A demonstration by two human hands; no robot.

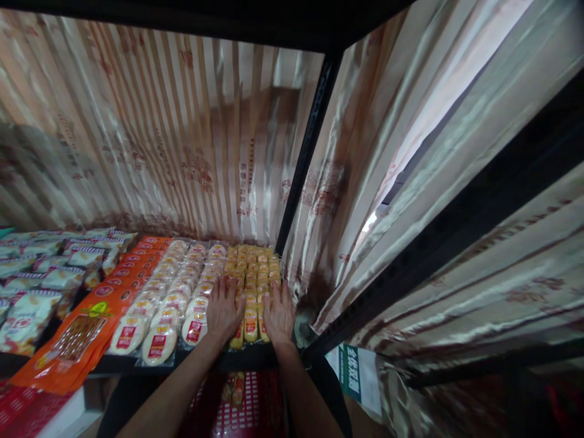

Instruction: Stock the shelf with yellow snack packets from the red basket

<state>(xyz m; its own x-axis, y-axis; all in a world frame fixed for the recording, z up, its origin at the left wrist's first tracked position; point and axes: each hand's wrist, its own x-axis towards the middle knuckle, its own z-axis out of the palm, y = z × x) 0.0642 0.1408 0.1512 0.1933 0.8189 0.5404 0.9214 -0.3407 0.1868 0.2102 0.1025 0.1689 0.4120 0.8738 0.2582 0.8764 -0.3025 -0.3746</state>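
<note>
Rows of small yellow-wrapped snack packs [250, 325] lie close together at the right end of a dark shelf [246, 360]. My left hand [223, 311] rests with its fingers stretched forward along their left side, partly over the packs. On their right side my right hand [279, 313] lies with fingers extended, touching the outer row. Neither hand is wrapped around anything. Just left of my left hand are rows of round, flat white cakes in clear wrappers [157, 348]; some are hidden behind that hand.
Long orange snack packs [103, 298] and white-blue packets [31, 316] fill the shelf's left. Below, a red basket [255, 410] holds a few wrapped packs [237, 389]. A black post [314, 121] and diagonal beam [433, 237] frame the right. Striped curtain [205, 134] hangs behind.
</note>
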